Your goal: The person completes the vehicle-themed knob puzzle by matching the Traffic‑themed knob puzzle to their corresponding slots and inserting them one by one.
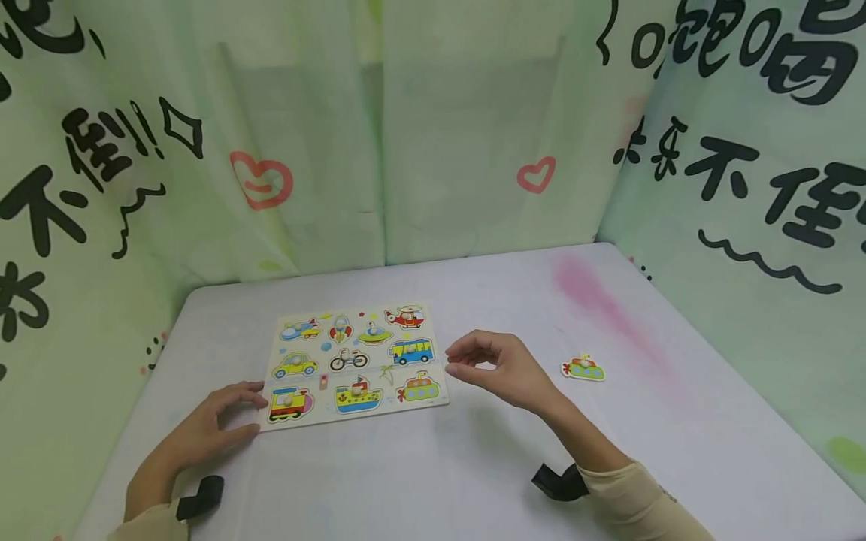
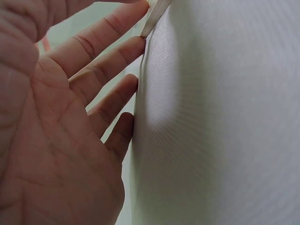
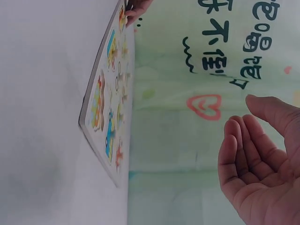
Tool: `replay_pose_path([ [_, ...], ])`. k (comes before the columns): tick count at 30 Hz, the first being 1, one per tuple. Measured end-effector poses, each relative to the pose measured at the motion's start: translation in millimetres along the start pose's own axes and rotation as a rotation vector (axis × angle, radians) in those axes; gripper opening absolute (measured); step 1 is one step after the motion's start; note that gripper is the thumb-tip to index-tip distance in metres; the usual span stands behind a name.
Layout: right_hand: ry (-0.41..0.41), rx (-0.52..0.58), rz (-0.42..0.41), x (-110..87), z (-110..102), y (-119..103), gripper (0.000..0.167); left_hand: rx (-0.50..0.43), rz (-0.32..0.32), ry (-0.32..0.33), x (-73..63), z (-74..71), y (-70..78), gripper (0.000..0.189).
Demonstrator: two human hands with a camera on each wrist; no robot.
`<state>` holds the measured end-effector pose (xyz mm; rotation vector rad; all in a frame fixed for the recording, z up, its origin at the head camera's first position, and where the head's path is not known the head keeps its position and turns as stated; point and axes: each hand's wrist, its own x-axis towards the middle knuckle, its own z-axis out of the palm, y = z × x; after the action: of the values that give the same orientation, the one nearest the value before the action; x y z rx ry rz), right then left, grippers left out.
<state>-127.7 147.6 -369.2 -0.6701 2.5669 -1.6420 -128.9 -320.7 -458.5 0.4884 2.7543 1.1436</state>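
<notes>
A white puzzle board (image 1: 392,406) with colourful vehicle pictures lies flat on the table. At its lower left corner my left hand (image 1: 210,424) touches the edge with fingers and thumb spread apart. The left wrist view shows that palm (image 2: 61,117) and its outstretched fingers. My right hand (image 1: 497,368) hovers just off the board's right edge, fingers loosely bent and holding nothing; the right wrist view shows the same hand (image 3: 262,168) apart from the board. A loose submarine piece (image 1: 583,368) lies further right. The board's lower right shows a matching submarine picture (image 1: 418,388).
A white cloth covers the table (image 1: 365,481), with a pink stain (image 1: 595,293) toward the back right. Pale green curtains (image 1: 433,150) with black writing and red hearts hang behind the table and at both sides.
</notes>
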Motion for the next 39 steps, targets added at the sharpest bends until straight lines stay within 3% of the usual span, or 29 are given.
replay_pose_path([
  [14,0.131,-0.032,0.047,-28.1,-46.5,15.6,0.014,-0.014,0.027,0.009,1.1,-1.0,2.1,0.031],
  [22,0.194,-0.042,0.05,-39.9,-59.5,15.0,0.023,-0.027,0.047,0.012,0.3,-1.1,2.0,0.032],
  [30,0.278,-0.17,0.029,-45.5,-72.6,24.9,0.017,-0.032,0.049,0.011,1.4,-0.5,-0.5,0.031],
  [39,0.311,-0.295,0.107,-58.8,-89.1,45.5,0.019,-0.039,0.073,0.015,2.1,-1.3,-0.9,0.031],
])
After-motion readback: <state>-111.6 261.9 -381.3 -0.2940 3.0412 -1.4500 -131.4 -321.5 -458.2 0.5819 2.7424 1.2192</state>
